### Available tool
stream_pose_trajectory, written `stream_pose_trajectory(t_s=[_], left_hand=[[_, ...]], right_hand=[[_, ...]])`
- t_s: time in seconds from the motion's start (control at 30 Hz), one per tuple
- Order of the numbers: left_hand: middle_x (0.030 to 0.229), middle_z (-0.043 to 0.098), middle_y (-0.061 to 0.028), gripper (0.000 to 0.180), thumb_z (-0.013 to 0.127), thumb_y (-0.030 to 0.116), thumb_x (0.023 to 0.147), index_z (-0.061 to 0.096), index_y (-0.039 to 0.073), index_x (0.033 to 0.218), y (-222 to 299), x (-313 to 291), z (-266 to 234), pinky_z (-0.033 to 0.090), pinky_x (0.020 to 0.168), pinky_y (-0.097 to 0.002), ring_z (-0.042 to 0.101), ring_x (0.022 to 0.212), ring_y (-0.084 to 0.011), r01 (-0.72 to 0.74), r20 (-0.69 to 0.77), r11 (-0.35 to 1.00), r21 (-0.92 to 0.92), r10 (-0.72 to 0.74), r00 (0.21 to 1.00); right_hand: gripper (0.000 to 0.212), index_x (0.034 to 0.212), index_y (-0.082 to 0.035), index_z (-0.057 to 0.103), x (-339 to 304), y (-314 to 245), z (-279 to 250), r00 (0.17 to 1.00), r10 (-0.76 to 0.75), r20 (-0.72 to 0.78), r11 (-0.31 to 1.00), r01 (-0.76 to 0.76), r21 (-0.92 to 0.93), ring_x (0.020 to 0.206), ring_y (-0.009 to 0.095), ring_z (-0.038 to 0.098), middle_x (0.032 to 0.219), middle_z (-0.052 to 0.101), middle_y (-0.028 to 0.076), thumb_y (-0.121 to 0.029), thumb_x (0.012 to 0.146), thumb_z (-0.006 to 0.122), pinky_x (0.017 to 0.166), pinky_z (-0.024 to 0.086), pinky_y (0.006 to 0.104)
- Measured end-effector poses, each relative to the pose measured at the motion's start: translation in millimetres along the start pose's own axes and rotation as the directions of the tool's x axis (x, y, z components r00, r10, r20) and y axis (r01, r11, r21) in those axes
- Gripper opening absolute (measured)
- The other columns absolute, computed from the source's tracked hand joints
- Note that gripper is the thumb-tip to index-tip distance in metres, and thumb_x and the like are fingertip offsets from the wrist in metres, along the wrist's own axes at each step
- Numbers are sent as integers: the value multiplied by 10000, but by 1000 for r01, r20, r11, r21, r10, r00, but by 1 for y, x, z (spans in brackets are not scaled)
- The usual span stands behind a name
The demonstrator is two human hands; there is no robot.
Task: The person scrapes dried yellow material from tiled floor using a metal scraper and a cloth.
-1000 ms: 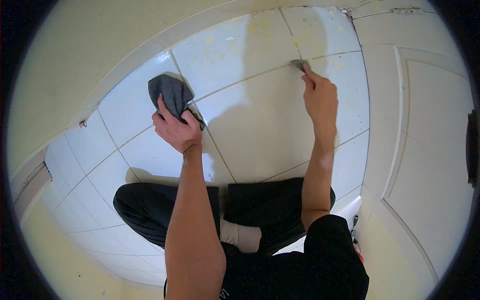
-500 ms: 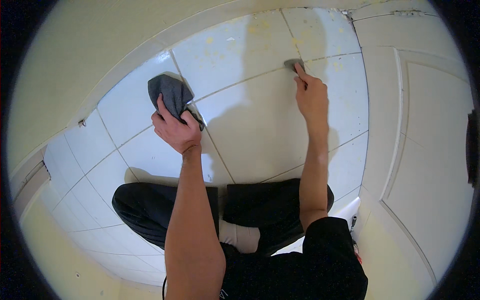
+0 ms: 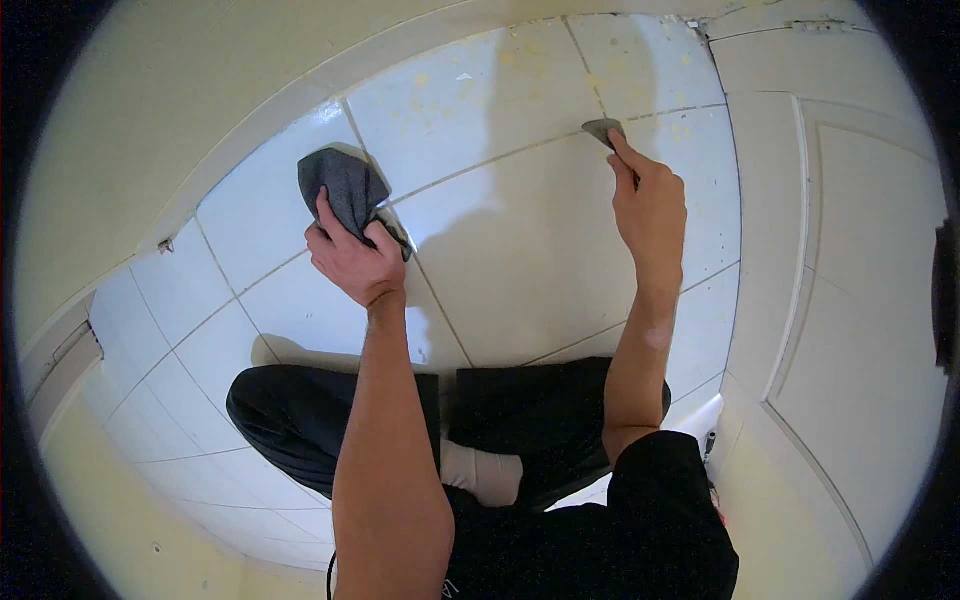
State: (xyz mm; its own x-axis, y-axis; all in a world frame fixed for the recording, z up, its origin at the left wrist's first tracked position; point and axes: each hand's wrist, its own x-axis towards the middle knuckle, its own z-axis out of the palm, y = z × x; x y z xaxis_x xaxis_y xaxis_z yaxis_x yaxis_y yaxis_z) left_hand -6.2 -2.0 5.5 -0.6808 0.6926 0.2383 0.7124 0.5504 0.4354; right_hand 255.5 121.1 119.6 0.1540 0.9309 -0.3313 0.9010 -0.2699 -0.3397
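Observation:
My left hand [image 3: 352, 262] is closed on a dark grey cloth [image 3: 338, 182], bunched against the white floor tiles [image 3: 500, 240]. One index finger lies stretched along the fabric. Farther off on the right, my right hand [image 3: 652, 205] grips a putty knife whose grey, flared blade [image 3: 603, 130] points up and left. The fingers hide its handle. The blade is over the tiles near where two grout lines meet, and my index finger presses toward it. Yellowish spots [image 3: 530, 62] mark the tiles beyond the blade.
A small white chip [image 3: 464, 77] lies among the spots. A pale wall [image 3: 150, 110] with a skirting edge bounds the floor at far left. On the right stands a white panelled door [image 3: 880, 260]. My folded legs [image 3: 300, 415] in black trousers are at the near side.
My right hand has shifted a little to the right with the putty knife, and the blade has turned so its edge slants more. My left hand and the cloth have stayed in place.

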Motion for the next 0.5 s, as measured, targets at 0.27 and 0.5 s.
stream_pose_trajectory(t_s=[0.27,0.5], left_hand=[[1138,542,-238,727,556,241,779,517,103,1491,-3,-1,0,438,921,-538,560,1011,-447,10,28,1000,11,-10,1000],[1129,541,-229,733,553,243,784,506,115,1504,0,-1,0,435,928,-537,556,1022,-443,8,23,1000,12,-8,1000]], right_hand=[[343,1352,-226,707,5,5,16,1000,-22,22,996,24,-90,904,398,722,1023,761,167,-231,1026,601,793,578,492],[330,1338,-210,715,8,16,21,1000,-28,-1,999,28,-30,916,403,724,1022,767,165,-234,1025,610,808,585,480]])
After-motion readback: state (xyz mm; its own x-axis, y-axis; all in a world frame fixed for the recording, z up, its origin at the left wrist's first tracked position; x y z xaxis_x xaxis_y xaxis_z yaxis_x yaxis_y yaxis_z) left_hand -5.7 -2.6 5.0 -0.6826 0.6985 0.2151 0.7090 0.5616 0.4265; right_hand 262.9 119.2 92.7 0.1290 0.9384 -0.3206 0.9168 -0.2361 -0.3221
